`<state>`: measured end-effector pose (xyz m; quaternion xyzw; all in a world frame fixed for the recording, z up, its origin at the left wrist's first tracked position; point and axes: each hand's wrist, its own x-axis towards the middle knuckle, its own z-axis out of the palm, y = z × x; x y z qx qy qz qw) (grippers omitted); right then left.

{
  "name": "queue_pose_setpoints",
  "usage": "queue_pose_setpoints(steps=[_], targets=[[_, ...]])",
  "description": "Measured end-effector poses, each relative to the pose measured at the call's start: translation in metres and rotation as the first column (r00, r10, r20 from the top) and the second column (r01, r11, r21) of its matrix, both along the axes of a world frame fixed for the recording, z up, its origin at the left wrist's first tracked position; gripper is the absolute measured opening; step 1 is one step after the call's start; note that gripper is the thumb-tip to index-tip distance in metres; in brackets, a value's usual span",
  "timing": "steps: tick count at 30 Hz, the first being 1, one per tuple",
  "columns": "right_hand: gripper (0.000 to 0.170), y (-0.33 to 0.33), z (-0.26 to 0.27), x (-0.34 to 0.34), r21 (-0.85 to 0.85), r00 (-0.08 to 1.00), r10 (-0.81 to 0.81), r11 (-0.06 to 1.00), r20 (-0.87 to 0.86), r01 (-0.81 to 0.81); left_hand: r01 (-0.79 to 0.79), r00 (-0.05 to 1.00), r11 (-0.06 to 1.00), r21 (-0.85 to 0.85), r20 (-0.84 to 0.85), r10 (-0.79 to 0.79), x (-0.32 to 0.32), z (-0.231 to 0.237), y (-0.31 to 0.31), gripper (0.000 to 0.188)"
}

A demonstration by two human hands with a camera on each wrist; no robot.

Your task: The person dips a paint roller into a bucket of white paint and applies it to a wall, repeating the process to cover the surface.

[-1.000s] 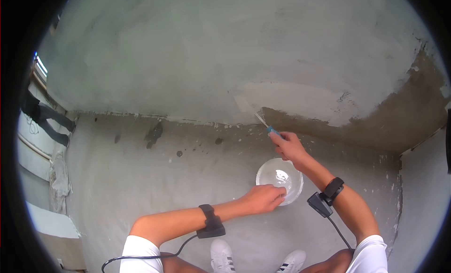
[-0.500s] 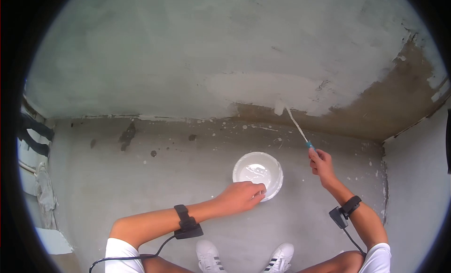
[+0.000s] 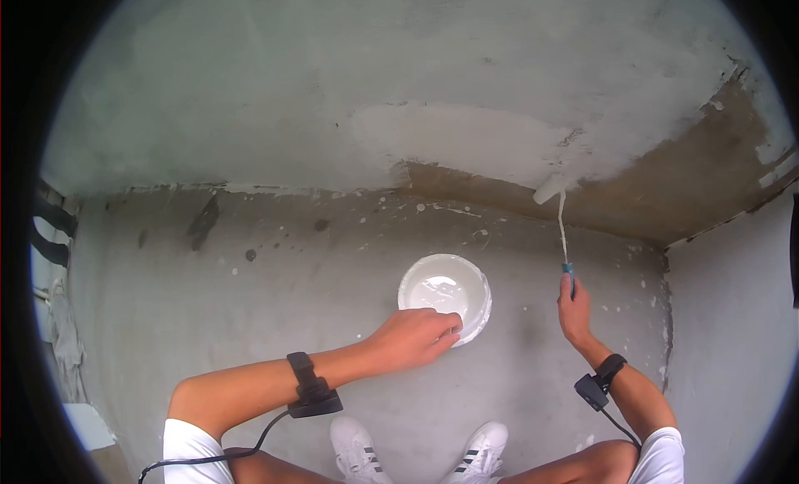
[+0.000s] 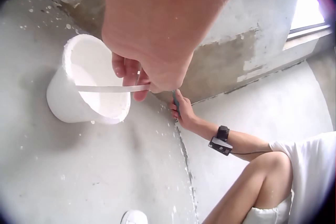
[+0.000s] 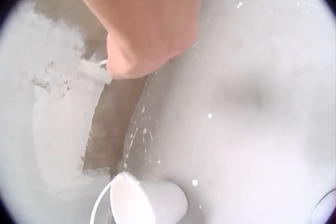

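My right hand (image 3: pixel 574 316) grips the blue-green handle of a small paint roller (image 3: pixel 549 188), its white-coated wire frame reaching up to the wall. In the head view the roller sleeve lies tilted at the lower edge of the pale coat, against a brown bare strip. A white bucket (image 4: pixel 60 98) of white paint is at the middle, and my left hand (image 3: pixel 412 341) holds its thin white bail (image 4: pixel 100 88) with curled fingers. In the right wrist view my right hand hides most of the roller, with part of the white sleeve showing beyond the knuckles.
A brown bare patch (image 3: pixel 632 197) runs along the wall's lower right. The grey floor (image 3: pixel 275 317) has white splashes and dark stains. My white shoes (image 3: pixel 354 446) are below the bucket. Dark-trousered legs (image 3: pixel 52 244) and a crumpled sheet (image 3: pixel 66 342) show at far left.
The roller has moved right along the wall's lower edge, and my right hand has moved right with it. The left hand stays at the bucket's bail while the head view shifts.
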<state>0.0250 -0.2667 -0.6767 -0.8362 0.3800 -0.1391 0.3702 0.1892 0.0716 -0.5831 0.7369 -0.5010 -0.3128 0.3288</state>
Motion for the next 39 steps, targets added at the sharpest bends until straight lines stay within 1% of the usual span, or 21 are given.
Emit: queue_pose_setpoints(steps=[3, 6, 9, 13, 15, 18, 20, 24, 26, 28, 31, 33, 35, 39], targets=[[0.044, 0.015, 0.002, 0.008, 0.039, 0.999, -0.026, 0.999, 0.023, 0.026, -0.014, 1.0, 1.0, 0.028, -0.019, 0.015, 0.0, 0.004, 0.004, 0.023], [0.043, 0.018, 0.003, 0.007, -0.039, 0.997, 0.007, 0.999, 0.077, -0.004, -0.027, 0.999, 0.999, 0.04, -0.024, 0.028, -0.001, 0.004, 0.005, 0.023], [0.043, 0.014, 0.004, 0.003, -0.089, 0.999, 0.006, 0.996, 0.049, -0.001, -0.023, 1.0, 0.999, 0.033, -0.014, 0.024, 0.0, 0.003, 0.003, 0.022], [0.044, 0.015, 0.005, 0.015, -0.109, 0.995, 0.099, 0.989, -0.026, -0.101, -0.001, 1.0, 0.997, 0.073, -0.004, 0.001, 0.001, 0.005, 0.002, 0.022], [0.044, 0.025, 0.004, 0.031, -0.1, 0.99, 0.125, 0.986, -0.059, -0.131, -0.003, 1.0, 0.996, 0.086, -0.008, 0.004, 0.001, 0.008, 0.001, 0.023], [0.045, 0.046, 0.009, 0.066, -0.104, 0.981, 0.192, 0.975, -0.041, -0.195, -0.018, 0.999, 0.996, 0.087, -0.027, 0.021, 0.001, 0.003, 0.002, 0.023], [0.044, 0.064, 0.013, 0.092, -0.146, 0.962, 0.259, 0.952, -0.082, -0.268, -0.025, 0.999, 0.996, 0.086, -0.037, 0.028, 0.0, 0.001, 0.002, 0.024], [0.044, 0.104, 0.021, 0.141, -0.096, 0.924, 0.376, 0.92, -0.063, -0.381, -0.033, 0.999, 0.995, 0.098, -0.037, 0.037, -0.001, 0.005, 0.003, 0.024], [0.044, 0.121, 0.025, 0.162, -0.102, 0.92, 0.384, 0.915, -0.071, -0.39, -0.04, 0.999, 0.993, 0.107, -0.028, 0.043, -0.001, 0.006, 0.003, 0.024], [0.044, 0.122, 0.022, 0.168, -0.105, 0.918, 0.39, 0.912, -0.07, -0.396, -0.047, 0.998, 0.992, 0.12, -0.024, 0.051, 0.0, 0.007, 0.002, 0.025], [0.045, 0.112, 0.02, 0.165, -0.115, 0.918, 0.391, 0.911, -0.07, -0.396, -0.051, 0.998, 0.99, 0.131, -0.029, 0.055, 0.0, 0.01, 0.002, 0.025], [0.047, 0.084, 0.024, 0.143, -0.128, 0.919, 0.383, 0.911, -0.093, -0.393, -0.055, 0.997, 0.99, 0.132, -0.046, 0.062, 0.0, 0.011, 0.002, 0.024], [0.046, 0.055, 0.019, 0.113, -0.116, 0.939, 0.312, 0.937, -0.148, -0.329, -0.046, 0.997, 0.991, 0.126, -0.06, 0.054, 0.0, 0.01, 0.0, 0.024], [0.046, -0.004, 0.018, 0.048, -0.24, 0.964, 0.188, 0.943, -0.187, -0.23, -0.016, 0.999, 0.996, 0.085, -0.048, 0.02, 0.002, 0.004, -0.005, 0.022]])
